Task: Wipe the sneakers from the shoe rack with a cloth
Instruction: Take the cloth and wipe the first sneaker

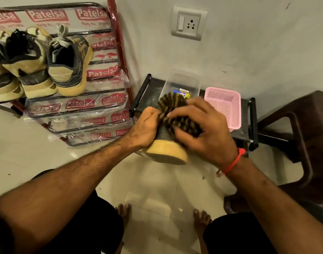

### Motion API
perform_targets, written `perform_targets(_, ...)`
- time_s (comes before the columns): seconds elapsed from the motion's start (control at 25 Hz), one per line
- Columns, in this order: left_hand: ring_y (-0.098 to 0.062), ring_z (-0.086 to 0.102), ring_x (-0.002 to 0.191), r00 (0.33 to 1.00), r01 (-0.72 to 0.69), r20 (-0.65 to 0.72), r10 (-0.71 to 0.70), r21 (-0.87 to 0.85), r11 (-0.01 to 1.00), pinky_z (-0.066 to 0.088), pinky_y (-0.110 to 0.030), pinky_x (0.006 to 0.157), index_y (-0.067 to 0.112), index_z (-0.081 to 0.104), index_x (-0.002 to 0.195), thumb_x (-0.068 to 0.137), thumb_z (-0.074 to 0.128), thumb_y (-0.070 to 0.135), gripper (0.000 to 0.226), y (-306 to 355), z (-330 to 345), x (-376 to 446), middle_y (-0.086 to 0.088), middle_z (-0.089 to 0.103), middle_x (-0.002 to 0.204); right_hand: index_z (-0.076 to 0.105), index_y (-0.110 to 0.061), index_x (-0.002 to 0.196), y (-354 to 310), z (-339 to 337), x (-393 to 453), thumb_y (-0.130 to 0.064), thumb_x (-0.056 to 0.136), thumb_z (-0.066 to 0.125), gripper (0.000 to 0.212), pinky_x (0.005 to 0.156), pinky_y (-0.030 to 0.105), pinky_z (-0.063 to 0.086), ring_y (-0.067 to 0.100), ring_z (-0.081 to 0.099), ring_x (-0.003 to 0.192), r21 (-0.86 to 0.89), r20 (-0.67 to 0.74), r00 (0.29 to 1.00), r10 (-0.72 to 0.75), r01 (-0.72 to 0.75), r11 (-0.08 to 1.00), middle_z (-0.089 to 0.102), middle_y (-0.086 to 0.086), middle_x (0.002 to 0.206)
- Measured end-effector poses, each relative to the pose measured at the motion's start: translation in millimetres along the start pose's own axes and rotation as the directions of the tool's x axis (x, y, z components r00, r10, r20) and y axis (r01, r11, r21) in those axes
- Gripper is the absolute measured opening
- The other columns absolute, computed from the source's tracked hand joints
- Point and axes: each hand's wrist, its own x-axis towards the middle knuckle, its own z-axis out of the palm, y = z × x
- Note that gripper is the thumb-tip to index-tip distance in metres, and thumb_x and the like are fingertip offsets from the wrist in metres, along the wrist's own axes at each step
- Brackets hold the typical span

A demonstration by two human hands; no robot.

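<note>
Left hand (147, 128) grips sneaker (168, 151) | right hand (202, 129) presses striped cloth (177, 114) onto its upper | wiping underway | rack sneakers (47, 61) beyond left grip apparently still to do

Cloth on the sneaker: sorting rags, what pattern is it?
Dark brown with tan stripes, in the head view: cloth.

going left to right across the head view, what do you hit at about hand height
shoe rack → left hand → sneaker with striped cloth on it → right hand → pink basket → brown chair
</note>
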Motion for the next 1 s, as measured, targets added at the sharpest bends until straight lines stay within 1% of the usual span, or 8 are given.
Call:
perform_targets(0.08,-0.018,0.050,0.078,0.999,-0.002,-0.052,0.000,-0.039,0.999,0.042,-0.045,0.083,0.028,0.064,0.075,0.095,0.048,0.046,0.031,3.6,-3.1,-2.1,-0.005,0.050,0.081,0.073,-0.009,0.104,1.3,-2.0,1.1,-0.006,0.079,0.076,0.024,0.090,0.031,0.051,0.012,0.057,0.096,0.012,-0.028,0.998,0.065,-0.064,0.998,0.061,0.008,0.102)
perform_targets(0.24,0.004,0.062,0.088,0.994,0.030,0.110,-0.014,-0.147,0.989,0.053,-0.031,0.088,0.023,0.063,0.089,0.086,0.054,0.044,0.023,-1.9,-6.4,-0.5,0.006,0.057,0.085,0.073,-0.007,0.106,-4.1,4.5,-6.6,-0.009,0.082,0.075,0.024,0.095,0.029,0.049,0.022,0.061,0.105,0.032,0.152,0.982,-0.113,0.109,0.994,0.060,0.014,0.108)
perform_targets(0.4,-0.018,0.050,0.058,1.000,-0.019,0.015,0.020,-0.052,0.998,0.039,-0.040,0.060,0.006,0.061,0.071,0.084,0.057,0.052,0.049,3.7,-3.9,8.9,-0.008,0.053,0.069,0.073,-0.010,0.104,9.1,-4.1,-0.9,-0.008,0.082,0.074,0.022,0.087,0.034,0.051,0.010,0.057,0.096,-0.024,-0.057,0.993,0.102,-0.104,0.994,0.062,0.008,0.102)
perform_targets(0.52,-0.008,0.057,0.077,0.998,-0.060,-0.014,0.060,-0.030,0.998,0.048,-0.031,0.078,0.017,0.057,0.082,0.091,0.057,0.037,0.022,5.5,-4.2,5.0,-0.007,0.055,0.093,0.074,-0.010,0.104,-4.3,4.3,-7.7,-0.019,0.088,0.070,0.019,0.093,0.024,0.049,0.015,0.059,0.099,0.023,0.093,0.990,-0.105,0.103,0.994,0.061,0.011,0.106)
perform_targets(0.68,-0.017,0.049,0.060,0.994,0.110,-0.007,-0.112,-0.140,0.984,0.040,-0.038,0.066,0.017,0.060,0.063,0.076,0.069,0.066,0.052,11.6,-9.3,11.9,-0.003,0.050,0.068,0.073,-0.011,0.103,11.7,-5.4,-1.6,-0.006,0.079,0.075,0.025,0.087,0.036,0.051,0.008,0.058,0.097,0.035,-0.047,0.992,0.115,-0.114,0.993,0.063,0.008,0.101)
perform_targets(0.76,-0.021,0.048,0.067,0.990,0.136,-0.008,-0.139,-0.166,0.977,0.039,-0.043,0.072,0.012,0.060,0.070,0.067,0.073,0.074,0.063,8.9,-14.9,13.8,-0.008,0.049,0.075,0.074,-0.009,0.103,1.7,-4.3,-7.4,-0.002,0.077,0.079,0.027,0.089,0.029,0.050,0.015,0.060,0.098,0.096,0.032,0.999,0.011,-0.014,0.995,0.061,0.010,0.103)
perform_targets(0.92,-0.029,0.046,0.067,0.995,0.100,0.026,-0.097,-0.324,0.941,0.040,-0.040,0.068,-0.009,0.060,0.073,0.081,0.071,0.046,0.057,12.3,-17.9,15.6,-0.014,0.051,0.075,0.073,-0.013,0.103,0.2,-0.7,-2.9,-0.007,0.080,0.073,0.023,0.088,0.036,0.053,0.012,0.059,0.098,0.111,-0.035,0.997,0.070,-0.066,0.992,0.061,0.010,0.103)
perform_targets(1.0,-0.019,0.055,0.058,0.992,0.101,-0.033,-0.124,-0.395,0.913,0.047,-0.029,0.063,0.003,0.064,0.060,0.092,0.064,0.026,0.039,17.4,-18.8,16.6,-0.008,0.056,0.059,0.073,-0.010,0.103,-1.3,-1.2,-3.8,-0.009,0.080,0.072,0.023,0.091,0.031,0.052,0.012,0.060,0.102,0.136,-0.022,1.000,0.006,-0.003,0.991,0.060,0.010,0.107)
